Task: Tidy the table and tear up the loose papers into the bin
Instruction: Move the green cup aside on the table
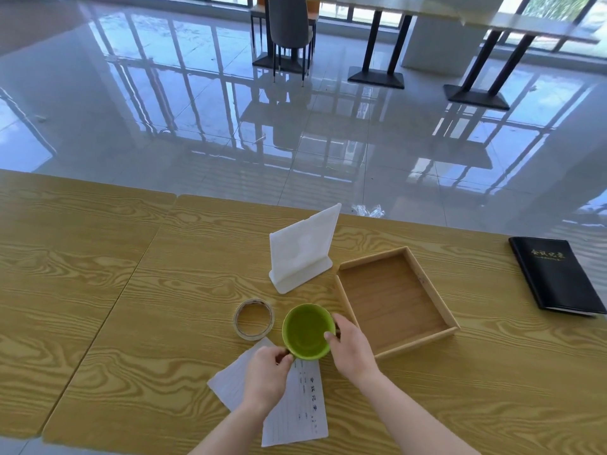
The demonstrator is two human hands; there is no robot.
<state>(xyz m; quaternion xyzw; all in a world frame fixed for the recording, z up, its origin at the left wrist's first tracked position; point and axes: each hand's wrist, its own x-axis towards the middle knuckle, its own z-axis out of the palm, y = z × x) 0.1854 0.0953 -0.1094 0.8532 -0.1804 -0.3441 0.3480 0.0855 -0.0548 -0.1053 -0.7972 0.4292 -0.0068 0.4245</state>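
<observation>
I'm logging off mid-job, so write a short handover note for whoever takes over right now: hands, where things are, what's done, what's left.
Left hand grips the green cup at its near side; right hand holds its right rim.
The cup sits over the far edge of the loose papers, beside the tape roll.
The wooden tray is empty; the white stand and black notebook are untouched.
Done: nothing tidied that shows.
Left: move the cup off, tear the papers; no bin in view.

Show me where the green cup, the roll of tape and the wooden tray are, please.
green cup (303, 333): head view, on the inside of the bowl.
roll of tape (237, 318): head view, on the left side of the ring.
wooden tray (391, 298): head view, on its bare floor.
</observation>
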